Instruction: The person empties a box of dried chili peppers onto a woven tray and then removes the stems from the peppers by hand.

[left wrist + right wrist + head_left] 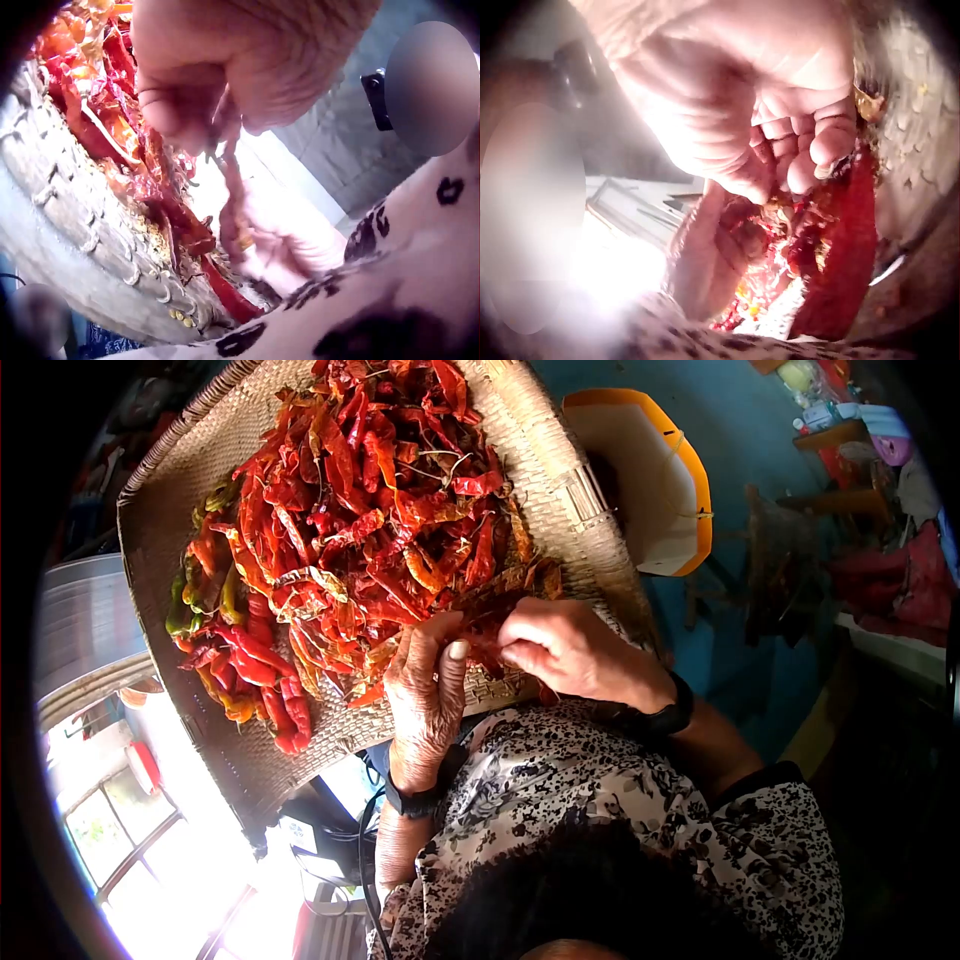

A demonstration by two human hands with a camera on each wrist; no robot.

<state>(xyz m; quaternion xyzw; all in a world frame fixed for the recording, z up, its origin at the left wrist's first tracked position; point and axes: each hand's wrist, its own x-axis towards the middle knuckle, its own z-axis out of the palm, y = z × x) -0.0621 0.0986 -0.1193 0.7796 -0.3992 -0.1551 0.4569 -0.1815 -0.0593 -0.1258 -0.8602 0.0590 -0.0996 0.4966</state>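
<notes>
Over the near edge of a heap of red dried chili peppers (350,510), the left hand (428,685) and right hand (570,645) work close together. A thin, wrinkled chili pepper (234,180) spans the gap between them in the left wrist view. The left thumb and fingers pinch its stem end, and the right fingers grip its other end. In the right wrist view the right fingers are curled, with the chili mostly hidden. The heap lies in a woven basket tray (540,450), tilted across the person's lap.
Greener and fresher peppers (215,590) lie at the heap's left side. Beyond the tray's right rim stands an orange-rimmed container (690,490) with a pale inside. A wooden stool (775,560) and cluttered goods are farther right. A bright window (130,810) is at lower left.
</notes>
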